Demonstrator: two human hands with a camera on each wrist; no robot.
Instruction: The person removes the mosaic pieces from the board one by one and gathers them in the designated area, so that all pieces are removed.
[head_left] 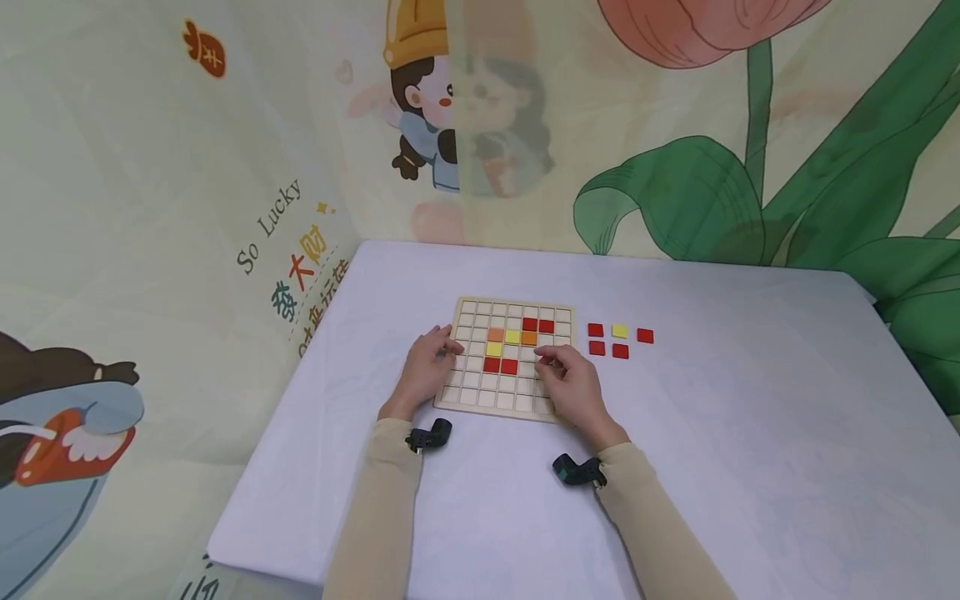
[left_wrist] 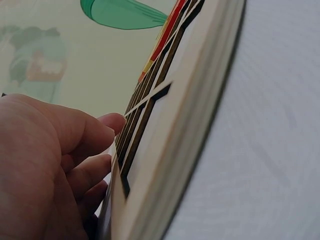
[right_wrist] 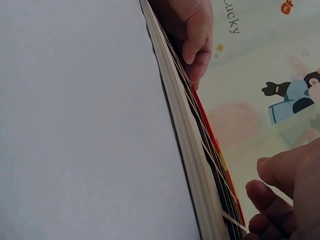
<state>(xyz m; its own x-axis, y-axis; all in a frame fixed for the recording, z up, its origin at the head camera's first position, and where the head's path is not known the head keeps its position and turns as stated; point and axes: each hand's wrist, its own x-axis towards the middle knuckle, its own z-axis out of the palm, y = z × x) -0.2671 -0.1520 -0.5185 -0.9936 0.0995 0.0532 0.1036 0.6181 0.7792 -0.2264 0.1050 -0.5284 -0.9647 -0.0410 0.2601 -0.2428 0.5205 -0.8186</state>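
Note:
A light wooden grid board point(head_left: 486, 400) lies on the table, bearing several red, yellow and orange square tiles; a pair of red tiles point(head_left: 509, 367) sits below a yellow one point(head_left: 493, 350). The left hand point(head_left: 427, 367) is at the board's left edge, fingers loosely bent, with nothing seen in them in the left wrist view point(left_wrist: 55, 160). Over the right part of the board hovers the right hand point(head_left: 576, 387); the right wrist view shows its thumb and forefinger point(right_wrist: 270, 200) apart, holding nothing visible. Whether either hand touches the board, I cannot tell.
Right of the board lie several loose red tiles point(head_left: 645, 336) and a yellow tile point(head_left: 619, 331). The white-covered table point(head_left: 750, 433) extends to the right. Behind it hangs a printed curtain point(head_left: 675, 108). Black devices point(head_left: 577, 470) are strapped at both wrists.

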